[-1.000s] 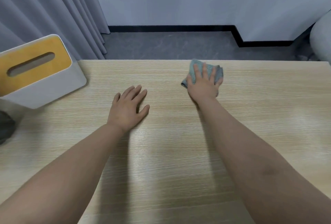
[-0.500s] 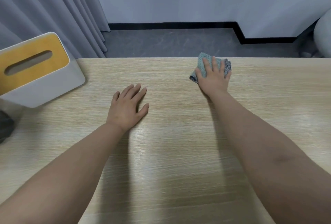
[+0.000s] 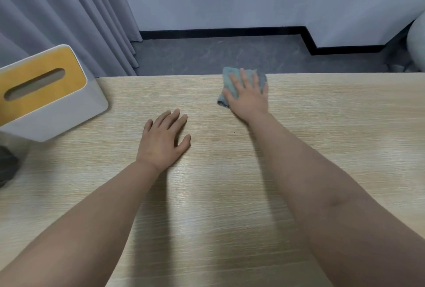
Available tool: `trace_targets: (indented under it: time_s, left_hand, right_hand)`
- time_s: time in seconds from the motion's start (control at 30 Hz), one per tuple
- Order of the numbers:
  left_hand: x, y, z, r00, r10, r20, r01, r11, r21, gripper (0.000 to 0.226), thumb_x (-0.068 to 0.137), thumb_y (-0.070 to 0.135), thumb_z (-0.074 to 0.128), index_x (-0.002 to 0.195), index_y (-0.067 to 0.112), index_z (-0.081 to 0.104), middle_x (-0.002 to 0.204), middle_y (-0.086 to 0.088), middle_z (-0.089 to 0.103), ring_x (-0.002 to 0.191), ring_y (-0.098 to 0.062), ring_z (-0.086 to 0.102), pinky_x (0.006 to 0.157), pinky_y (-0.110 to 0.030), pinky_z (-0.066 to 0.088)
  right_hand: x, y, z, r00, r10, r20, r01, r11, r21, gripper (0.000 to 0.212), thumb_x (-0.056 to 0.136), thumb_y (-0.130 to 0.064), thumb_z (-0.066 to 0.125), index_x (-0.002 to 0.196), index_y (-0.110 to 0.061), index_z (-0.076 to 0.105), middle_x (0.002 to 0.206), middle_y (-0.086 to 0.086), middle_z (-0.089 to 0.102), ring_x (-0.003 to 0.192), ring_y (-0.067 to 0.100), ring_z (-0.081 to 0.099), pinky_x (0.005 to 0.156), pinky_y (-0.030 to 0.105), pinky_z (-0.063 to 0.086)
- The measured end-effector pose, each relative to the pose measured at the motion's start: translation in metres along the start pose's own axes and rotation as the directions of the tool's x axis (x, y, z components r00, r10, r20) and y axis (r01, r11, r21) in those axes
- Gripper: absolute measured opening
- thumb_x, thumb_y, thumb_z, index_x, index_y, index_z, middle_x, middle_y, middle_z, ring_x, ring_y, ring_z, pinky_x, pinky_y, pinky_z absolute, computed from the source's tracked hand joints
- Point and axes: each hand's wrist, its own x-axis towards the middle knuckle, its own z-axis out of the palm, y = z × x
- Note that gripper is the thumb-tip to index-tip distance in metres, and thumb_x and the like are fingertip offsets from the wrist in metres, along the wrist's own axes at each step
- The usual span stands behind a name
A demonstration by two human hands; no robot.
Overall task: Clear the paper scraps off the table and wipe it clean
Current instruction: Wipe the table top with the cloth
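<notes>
At the far edge of the light wood-grain table (image 3: pixel 322 149), the right hand (image 3: pixel 249 99) presses flat, fingers straight and spread, on a folded blue-green cloth (image 3: pixel 227 82) that lies on the tabletop. The left hand (image 3: pixel 163 142) rests palm down on the bare wood nearer the person, fingers relaxed and holding nothing, well apart from the cloth. A white tissue box with a yellow slotted top (image 3: pixel 46 93) sits at the table's left corner.

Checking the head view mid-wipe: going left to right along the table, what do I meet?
Tissue box → left hand, flat on the table → blue-grey cloth → right hand, pressing on the cloth near the far edge.
</notes>
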Motion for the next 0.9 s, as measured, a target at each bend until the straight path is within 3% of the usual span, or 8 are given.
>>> trace_targets:
  time_s: [0.13,0.23,0.3,0.47,0.57,0.67,0.9]
  left_hand:
    - [0.000,0.000,0.001,1.000,0.001,-0.002,-0.001,1.000,-0.021,0.055,0.095,0.045,0.042,0.146,0.028,0.031,0.155,0.006,0.023,0.145,-0.014,0.014,0.117,-0.043,0.009]
    - [0.000,0.000,0.003,1.000,-0.002,0.003,0.002,1.000,-0.011,0.055,0.095,0.045,0.040,0.146,0.029,0.029,0.156,0.006,0.022,0.145,-0.014,0.012,0.117,-0.043,0.008]
    - [0.000,0.000,0.003,1.000,-0.003,0.006,0.003,1.000,-0.005,0.055,0.095,0.046,0.039,0.147,0.029,0.028,0.156,0.007,0.021,0.145,-0.013,0.011,0.118,-0.043,0.007]
    - [0.000,0.000,0.004,1.000,-0.004,0.016,0.005,1.000,-0.013,0.055,0.096,0.044,0.038,0.147,0.028,0.027,0.157,0.006,0.019,0.145,-0.013,0.009,0.117,-0.045,0.006]
    - [0.000,0.001,0.004,1.000,-0.006,0.031,0.006,1.000,-0.009,0.055,0.096,0.043,0.037,0.148,0.027,0.025,0.157,0.005,0.018,0.146,-0.013,0.008,0.117,-0.045,0.006]
    - [-0.001,0.002,0.003,0.998,-0.019,0.056,0.020,1.000,-0.004,0.056,0.097,0.044,0.033,0.149,0.028,0.021,0.158,0.007,0.013,0.146,-0.012,0.003,0.118,-0.045,0.004]
    - [-0.006,0.007,-0.002,0.990,-0.028,0.137,0.028,1.000,0.005,0.057,0.098,0.045,0.029,0.151,0.028,0.013,0.159,0.007,0.002,0.146,-0.013,-0.004,0.118,-0.045,0.002]
  right_hand:
    - [0.003,0.055,-0.013,0.968,0.251,-0.018,-0.250,0.967,0.049,0.059,0.096,-0.057,0.015,0.150,-0.037,0.003,0.159,-0.006,-0.007,0.146,0.025,-0.012,0.115,0.052,-0.010]
    - [0.000,0.057,-0.014,0.938,0.344,-0.029,-0.343,0.938,0.047,0.058,0.096,-0.055,0.013,0.150,-0.036,0.002,0.159,-0.004,-0.009,0.145,0.028,-0.014,0.113,0.057,-0.010]
    - [-0.001,0.033,-0.010,0.948,0.316,-0.027,-0.315,0.949,0.028,0.056,0.097,-0.052,0.013,0.150,-0.037,0.000,0.159,-0.004,-0.010,0.144,0.031,-0.015,0.112,0.060,-0.011]
    - [-0.017,-0.052,0.014,0.999,-0.035,0.006,0.035,0.999,-0.032,0.055,0.097,-0.053,0.014,0.149,-0.038,0.002,0.159,-0.007,-0.009,0.144,0.028,-0.015,0.111,0.060,-0.012]
    - [-0.026,-0.056,0.017,0.990,-0.137,0.022,0.137,0.990,-0.033,0.056,0.096,-0.058,0.013,0.149,-0.041,0.004,0.159,-0.008,-0.008,0.145,0.024,-0.016,0.113,0.055,-0.013]
    - [-0.028,-0.028,0.011,0.995,-0.101,0.008,0.101,0.995,-0.012,0.057,0.095,-0.060,0.014,0.148,-0.042,0.003,0.159,-0.010,-0.008,0.145,0.021,-0.016,0.115,0.051,-0.012]
    - [-0.039,0.051,-0.005,0.980,0.196,-0.014,-0.196,0.980,0.046,0.059,0.095,-0.061,0.014,0.149,-0.041,0.003,0.159,-0.008,-0.008,0.145,0.022,-0.016,0.115,0.050,-0.012]
